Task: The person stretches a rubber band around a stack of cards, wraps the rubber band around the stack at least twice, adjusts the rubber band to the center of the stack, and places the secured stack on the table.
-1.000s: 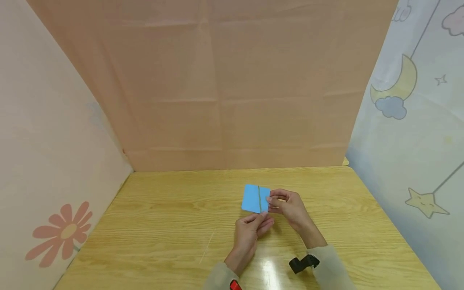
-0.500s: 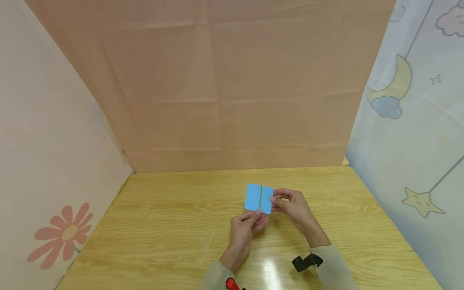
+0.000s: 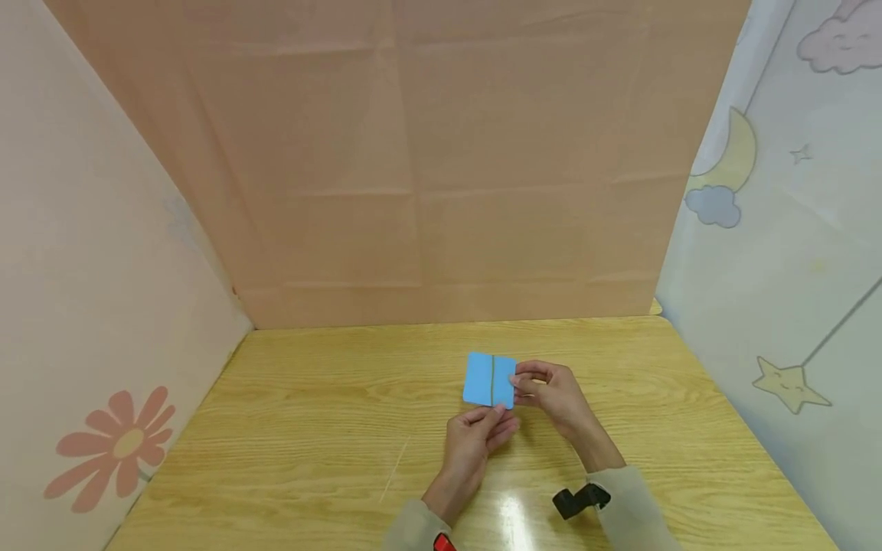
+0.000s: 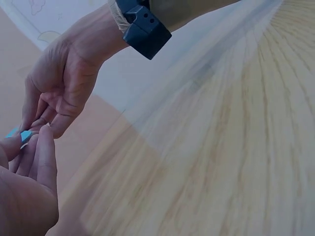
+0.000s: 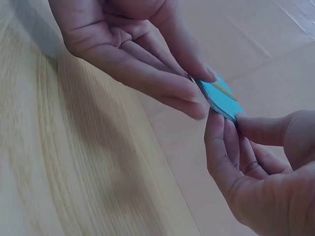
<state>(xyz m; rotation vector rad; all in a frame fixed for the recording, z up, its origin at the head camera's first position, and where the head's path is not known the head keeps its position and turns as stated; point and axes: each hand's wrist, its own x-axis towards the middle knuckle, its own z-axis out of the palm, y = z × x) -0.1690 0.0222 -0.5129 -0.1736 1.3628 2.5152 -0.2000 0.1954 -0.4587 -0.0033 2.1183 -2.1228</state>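
Observation:
A stack of light blue cards with rounded corners [image 3: 478,379], bound by a thin yellowish-brown rubber band [image 3: 492,381], is held up above the table. My left hand [image 3: 468,448] pinches its near edge, thumb on top by the band's lower end. My right hand [image 3: 556,390] pinches its right edge between thumb and fingers. In the right wrist view the layered stack [image 5: 224,101] shows between both hands, with the band [image 5: 225,91] across its face. Only a sliver of the blue stack [image 4: 24,135] shows in the left wrist view.
The wood-grain table [image 3: 310,428] lies below both hands. A tan sheet [image 3: 413,191] stands behind it, and pale printed walls [image 3: 772,306] rise at the sides. A black device [image 3: 580,500] sits at the right wrist, and a red one [image 3: 444,542] at the left.
The stack and both hands shifted slightly right, then back left. The rubber band, wavy a second ago, now runs nearly straight. Both hands have kept their grip.

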